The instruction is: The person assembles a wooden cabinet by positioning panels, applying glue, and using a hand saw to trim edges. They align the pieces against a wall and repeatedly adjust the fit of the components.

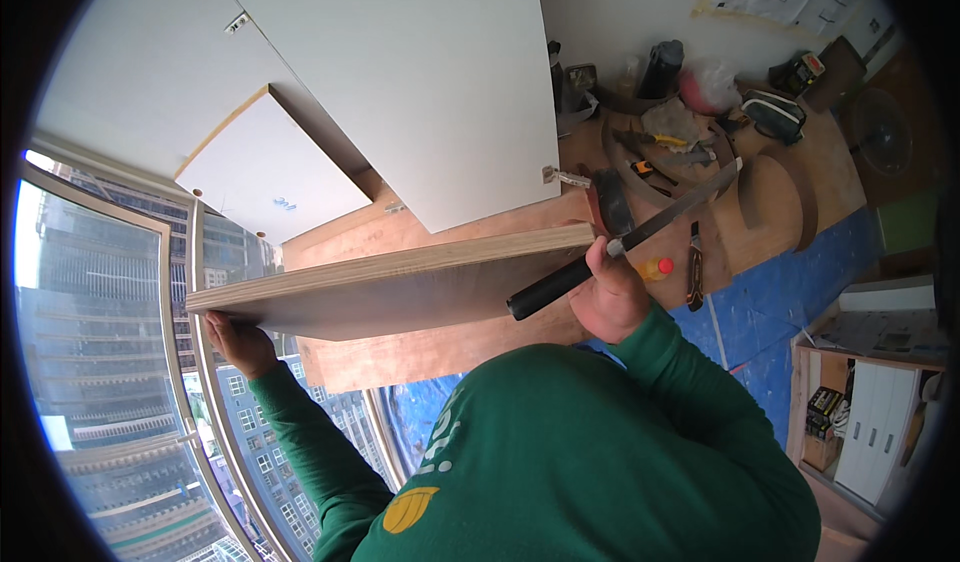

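Note:
A thick wooden board (400, 297) with a bare layered edge stands tilted across the front of the workbench. My left hand (242, 346) grips its left end, fingers closed at the lower corner. My right hand (612, 297) is at the board's other end, closed around a file (660, 219). The file's black handle points down to the left across the board, and its long flat grey blade reaches up to the right over the bench. Whether the right fingers also hold the board is hidden.
Behind stand a large white panel (420, 82) with hinges and a smaller white panel (270, 167). Right on the wooden workbench (350, 364) lie curled edging strips (790, 187), a utility knife (695, 267), a red-capped bottle (655, 269) and several tools. Windows (100, 332) flank the left; blue sheeting (790, 282) lies right.

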A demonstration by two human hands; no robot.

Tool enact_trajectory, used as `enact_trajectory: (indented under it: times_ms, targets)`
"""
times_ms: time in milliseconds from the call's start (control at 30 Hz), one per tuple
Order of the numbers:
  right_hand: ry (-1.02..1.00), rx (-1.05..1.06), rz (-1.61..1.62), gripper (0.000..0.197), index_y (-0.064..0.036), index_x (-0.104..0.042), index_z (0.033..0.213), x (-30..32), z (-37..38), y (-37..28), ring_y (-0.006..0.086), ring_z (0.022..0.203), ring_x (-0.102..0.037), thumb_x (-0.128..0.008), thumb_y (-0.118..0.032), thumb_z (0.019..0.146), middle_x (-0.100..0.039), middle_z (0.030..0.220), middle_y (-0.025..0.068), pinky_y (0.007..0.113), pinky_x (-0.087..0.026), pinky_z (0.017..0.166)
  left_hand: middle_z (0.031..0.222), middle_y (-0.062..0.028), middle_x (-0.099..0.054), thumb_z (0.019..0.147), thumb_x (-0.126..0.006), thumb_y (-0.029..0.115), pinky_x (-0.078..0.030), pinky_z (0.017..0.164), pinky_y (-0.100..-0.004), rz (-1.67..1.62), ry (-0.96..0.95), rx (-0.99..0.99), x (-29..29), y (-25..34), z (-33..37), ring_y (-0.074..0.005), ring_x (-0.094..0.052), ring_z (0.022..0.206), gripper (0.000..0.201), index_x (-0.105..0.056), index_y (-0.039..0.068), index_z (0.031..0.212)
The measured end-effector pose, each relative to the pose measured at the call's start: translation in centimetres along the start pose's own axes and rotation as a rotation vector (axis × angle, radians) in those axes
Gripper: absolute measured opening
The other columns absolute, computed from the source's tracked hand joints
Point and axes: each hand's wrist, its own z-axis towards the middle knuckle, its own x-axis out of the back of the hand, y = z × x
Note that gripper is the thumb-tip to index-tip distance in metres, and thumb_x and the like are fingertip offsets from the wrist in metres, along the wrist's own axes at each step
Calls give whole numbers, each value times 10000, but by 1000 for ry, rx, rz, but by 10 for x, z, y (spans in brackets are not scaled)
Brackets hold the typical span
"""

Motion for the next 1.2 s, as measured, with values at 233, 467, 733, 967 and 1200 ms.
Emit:
enact_trajectory:
  times_ms: [233,467,733,967,1200]
  targets:
    - [8,-3,-202,582,-25,-579,1463,-9,0,3,266,1432,-540,-629,-473,1096,-621,1506,139,466,-368,1250,1263,-84,-646,1092,-526,672,-462,1094,-425,-78,169,144,-15,-38,-10,-224,-601,1227,657,-604,72,1349]
    - [-80,17,-329,525,-58,-618,1432,-13,1,12,280,1485,-488,-664,-446,1082,-594,1535,172,494,-330,1278,794,-36,-587,1032,-505,781,-480,711,-326,-100,255,140,-34,-46,-8,-162,-589,760,713,-630,90,909]
    - [-121,14,-389,527,-33,-617,1430,-10,4,14,317,1534,-462,-662,-431,1086,-600,1527,185,505,-305,1300,712,-72,-578,1017,-524,507,-457,648,-381,-182,321,129,-35,-58,-4,-207,-563,663,477,-601,85,810]
    - [-229,-31,-463,528,13,-631,1421,-20,8,10,367,1513,-498,-611,-408,1103,-601,1542,234,531,-308,1303,703,-92,-547,956,-503,363,-499,636,-384,-222,305,116,-22,-60,-5,-233,-555,647,343,-549,87,757]
    - [-129,-58,-401,467,65,-674,1369,-30,12,5,315,1406,-595,-612,-245,1027,-674,1446,243,449,-367,1267,920,-115,-649,1015,-550,258,-507,842,-361,247,226,20,-23,-38,-5,-220,-629,854,296,-675,4,933]
